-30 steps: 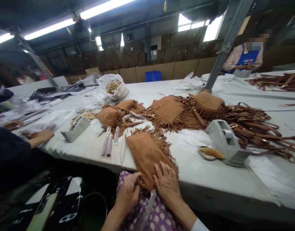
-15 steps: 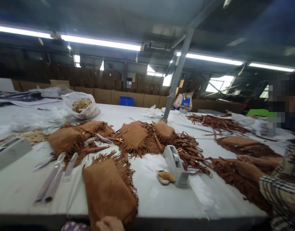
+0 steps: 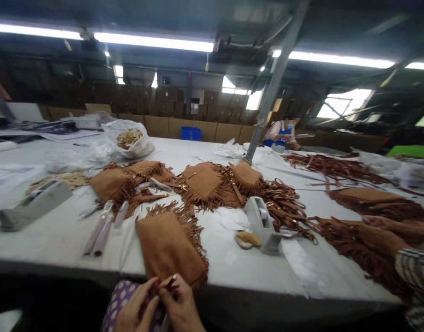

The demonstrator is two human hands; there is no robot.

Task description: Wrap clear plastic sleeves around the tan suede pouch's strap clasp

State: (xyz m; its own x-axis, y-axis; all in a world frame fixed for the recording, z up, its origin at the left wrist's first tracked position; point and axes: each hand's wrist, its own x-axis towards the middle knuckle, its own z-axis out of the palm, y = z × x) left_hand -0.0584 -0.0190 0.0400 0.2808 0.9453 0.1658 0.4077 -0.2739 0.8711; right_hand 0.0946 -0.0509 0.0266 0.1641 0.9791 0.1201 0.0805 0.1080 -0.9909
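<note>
A brown suede bag (image 3: 170,249) with fringe along its side lies flat at the table's front edge. Just in front of its lower edge, my left hand (image 3: 137,306) and my right hand (image 3: 181,302) are close together, fingers bent in a pinch. A small dark brown strip (image 3: 170,282) sticks up from the fingers of my right hand. What my left fingers grip is hidden behind them. To the left of the bag lies a wrapped strap (image 3: 99,233) with a metal buckle.
Fringed bags (image 3: 205,182) and a heap of brown straps (image 3: 281,203) lie beyond. Tape dispensers (image 3: 262,226) stand on either side, with a yellowish pad (image 3: 248,240) by one. A co-worker's hands (image 3: 388,230) rest on fringe at right. A metal post (image 3: 267,106) rises behind.
Earlier only one hand showed, on the bag's lower edge; now both are together there with a small strip. The view has shifted, so the table appears higher and further right.
</note>
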